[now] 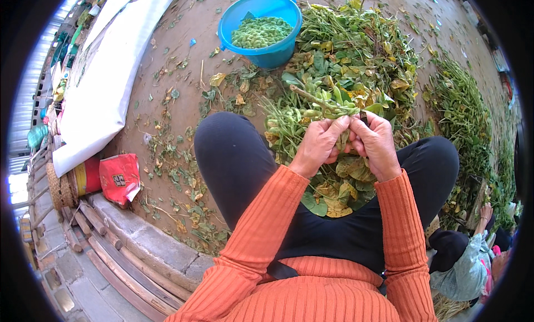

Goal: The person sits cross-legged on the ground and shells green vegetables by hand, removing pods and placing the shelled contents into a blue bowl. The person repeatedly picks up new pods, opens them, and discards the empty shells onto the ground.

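Observation:
Between my knees, my left hand (320,143) and my right hand (374,142) meet at the fingertips around a soybean plant stem (313,97) with green pods on it. Both hands are closed on its leafy, podded part, and the stem's bare end points up and left. Something small and dark shows by my right index finger; what it is I cannot tell. Under and beyond the hands lies a heap of soybean plants (358,51) with green and yellow leaves. Ahead stands a blue plastic basin (271,58), partly filled with picked green pods (260,33).
Leaves litter the brown floor (175,34). More plants (463,109) lie at right, near another seated person (461,267). At left are a white sheet (112,71), a red bag (121,178), a woven basket (60,186), a concrete ledge (137,228) and wooden poles (125,276).

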The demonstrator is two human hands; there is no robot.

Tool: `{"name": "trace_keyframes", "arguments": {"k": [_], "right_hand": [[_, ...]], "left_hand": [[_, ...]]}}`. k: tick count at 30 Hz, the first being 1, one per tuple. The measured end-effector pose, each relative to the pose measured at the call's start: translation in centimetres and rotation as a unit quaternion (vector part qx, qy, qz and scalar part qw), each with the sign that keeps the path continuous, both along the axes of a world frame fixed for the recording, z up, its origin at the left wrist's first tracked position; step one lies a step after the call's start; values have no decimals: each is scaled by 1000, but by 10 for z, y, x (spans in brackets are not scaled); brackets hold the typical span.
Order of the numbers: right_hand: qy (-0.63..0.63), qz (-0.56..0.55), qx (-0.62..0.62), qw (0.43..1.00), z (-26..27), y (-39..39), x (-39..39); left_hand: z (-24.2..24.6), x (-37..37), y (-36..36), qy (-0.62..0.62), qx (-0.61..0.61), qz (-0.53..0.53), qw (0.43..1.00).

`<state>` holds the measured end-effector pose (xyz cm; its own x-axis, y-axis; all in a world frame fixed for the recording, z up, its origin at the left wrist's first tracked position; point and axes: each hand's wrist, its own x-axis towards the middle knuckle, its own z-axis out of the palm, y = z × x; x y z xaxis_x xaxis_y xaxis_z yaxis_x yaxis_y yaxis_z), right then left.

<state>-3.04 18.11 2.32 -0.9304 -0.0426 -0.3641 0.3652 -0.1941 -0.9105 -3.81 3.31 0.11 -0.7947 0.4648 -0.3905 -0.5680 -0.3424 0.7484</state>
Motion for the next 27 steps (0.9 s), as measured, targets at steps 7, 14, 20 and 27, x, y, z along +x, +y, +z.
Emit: {"name": "trace_keyframes", "arguments": {"k": [7, 14, 20, 27], "right_hand": [[25, -9, 72, 997, 2, 0, -2], [47, -42, 60, 996, 5, 11, -8], [24, -80, 12, 996, 1, 27, -13], [-14, -111, -37, 993, 3, 36, -17]], "left_hand": [[4, 2, 2, -40, -12, -47, 998], [4, 2, 2, -102, 101, -51, 988], [0, 3, 0, -74, 98, -79, 989], [6, 3, -4, -57, 17, -23, 998]]}}
